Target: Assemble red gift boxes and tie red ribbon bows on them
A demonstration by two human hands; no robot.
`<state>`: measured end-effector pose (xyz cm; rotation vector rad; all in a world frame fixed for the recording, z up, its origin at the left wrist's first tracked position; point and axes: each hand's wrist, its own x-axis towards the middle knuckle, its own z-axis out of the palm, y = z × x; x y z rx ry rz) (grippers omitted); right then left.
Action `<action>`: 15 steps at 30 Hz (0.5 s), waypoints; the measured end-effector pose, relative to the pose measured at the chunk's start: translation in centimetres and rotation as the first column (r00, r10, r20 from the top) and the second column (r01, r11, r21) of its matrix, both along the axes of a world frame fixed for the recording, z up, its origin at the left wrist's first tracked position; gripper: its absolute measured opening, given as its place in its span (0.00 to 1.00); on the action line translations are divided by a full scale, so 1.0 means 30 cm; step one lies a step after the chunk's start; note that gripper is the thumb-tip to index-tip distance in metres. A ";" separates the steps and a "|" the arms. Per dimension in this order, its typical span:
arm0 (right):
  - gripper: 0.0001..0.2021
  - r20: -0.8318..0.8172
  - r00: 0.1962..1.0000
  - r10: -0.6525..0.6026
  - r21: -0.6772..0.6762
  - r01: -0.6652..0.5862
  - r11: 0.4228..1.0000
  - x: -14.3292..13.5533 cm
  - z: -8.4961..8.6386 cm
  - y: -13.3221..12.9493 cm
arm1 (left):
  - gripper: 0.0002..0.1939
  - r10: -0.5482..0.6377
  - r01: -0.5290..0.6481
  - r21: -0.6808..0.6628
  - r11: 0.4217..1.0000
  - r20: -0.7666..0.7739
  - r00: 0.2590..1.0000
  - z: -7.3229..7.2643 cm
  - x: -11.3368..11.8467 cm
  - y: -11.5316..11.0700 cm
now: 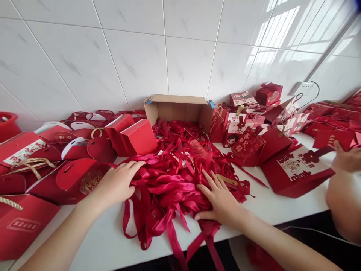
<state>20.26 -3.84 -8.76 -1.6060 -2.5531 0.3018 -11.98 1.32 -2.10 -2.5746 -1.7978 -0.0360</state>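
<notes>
Our left hand (117, 185) and right hand (221, 199) rest, fingers loosely spread, on opposite sides of the red ribbons (172, 188), which lie between them. Beneath is a white table (104, 241); behind, a cardboard box (180, 99) and tiled wall (141, 56).

Crimson ribbons (172, 188), white tiles (135, 64) (grey-veined, glossy)

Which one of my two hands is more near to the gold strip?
Your right. The right hand is spread on the ribbons, just beside the gold strip; the left hand is at the left edge of the ribbons, well away from it.
</notes>
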 end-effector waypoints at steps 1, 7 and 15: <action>0.36 0.002 1.000 -0.025 0.057 0.025 0.998 -0.008 -0.017 0.001 | 0.37 -0.048 0.050 -0.038 0.998 0.060 0.997 -0.006 0.004 -0.035; 0.11 0.119 0.992 -0.032 0.329 -0.009 0.944 -0.030 0.014 0.003 | 0.38 -0.190 0.194 -0.076 0.978 0.061 0.980 -0.122 0.143 -0.177; 0.20 0.023 0.996 -0.085 0.332 0.073 0.941 0.013 0.424 0.150 | 0.11 -0.061 0.053 0.165 0.985 0.040 0.997 0.239 0.173 -0.011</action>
